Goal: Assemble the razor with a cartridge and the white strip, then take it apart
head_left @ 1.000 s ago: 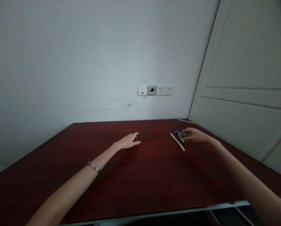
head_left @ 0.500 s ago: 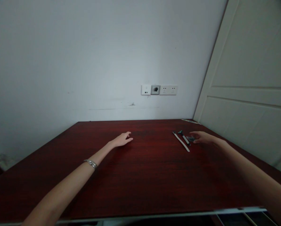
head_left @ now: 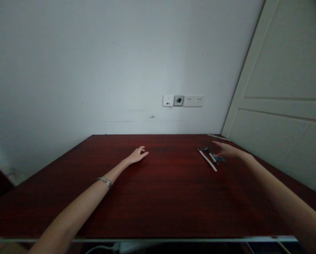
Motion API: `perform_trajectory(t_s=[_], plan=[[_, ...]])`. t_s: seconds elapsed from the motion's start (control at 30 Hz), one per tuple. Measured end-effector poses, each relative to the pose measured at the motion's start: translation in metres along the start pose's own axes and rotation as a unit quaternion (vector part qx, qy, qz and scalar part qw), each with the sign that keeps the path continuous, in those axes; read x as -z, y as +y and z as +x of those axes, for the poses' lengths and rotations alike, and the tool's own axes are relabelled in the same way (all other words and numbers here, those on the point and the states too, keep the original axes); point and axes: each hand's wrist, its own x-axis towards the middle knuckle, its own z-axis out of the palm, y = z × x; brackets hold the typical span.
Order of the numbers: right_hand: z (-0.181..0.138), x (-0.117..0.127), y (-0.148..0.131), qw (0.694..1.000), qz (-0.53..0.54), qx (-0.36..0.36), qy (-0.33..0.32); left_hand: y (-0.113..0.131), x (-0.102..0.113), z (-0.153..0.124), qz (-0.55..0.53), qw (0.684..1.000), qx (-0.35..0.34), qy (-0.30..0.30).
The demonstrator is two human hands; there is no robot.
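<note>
My left hand (head_left: 137, 155) rests on the dark red table (head_left: 158, 197) left of centre, its fingers apart and loosely curved, holding nothing. My right hand (head_left: 227, 150) hovers at the right with its fingers spread. Just below its fingertips lies a small dark packet (head_left: 220, 159) with a clear, shiny look; its contents are too small to tell. Beside the packet is a razor (head_left: 212, 157) with a grey handle, its head pointing to the back left. A long, thin pale stick (head_left: 207, 161) with a dark far end, possibly a toothbrush, lies slanted left of the razor.
A white wall (head_left: 136, 63) with a row of sockets (head_left: 193, 101) stands behind the table. A pale panelled door (head_left: 279, 116) borders the right side. Near the back right corner lies a flat strip (head_left: 218, 137). A white cable (head_left: 99, 248) shows under the front edge.
My right hand has opened and drawn off the small packet, which now shows more fully. The left hand is almost still. The view has shifted slightly.
</note>
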Motion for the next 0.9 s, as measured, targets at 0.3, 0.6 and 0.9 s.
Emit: perform_trajectory(t_s=[0.3, 0.6, 0.9], plan=[[0.029, -0.031, -0.126, 0.989, 0.035, 0.138, 0.048, -0.002, -0.005, -0.016, -0.062, 0.996, 0.042, 0.052], [0.026, -0.101, -0.198, 0.977, 0.037, 0.209, 0.029, -0.004, -0.009, -0.019, -0.06, 0.995, 0.033, 0.077], [0.011, -0.136, -0.214, 0.984, 0.014, 0.162, 0.074, -0.003, -0.01, -0.018, -0.033, 0.997, 0.01, 0.074]])
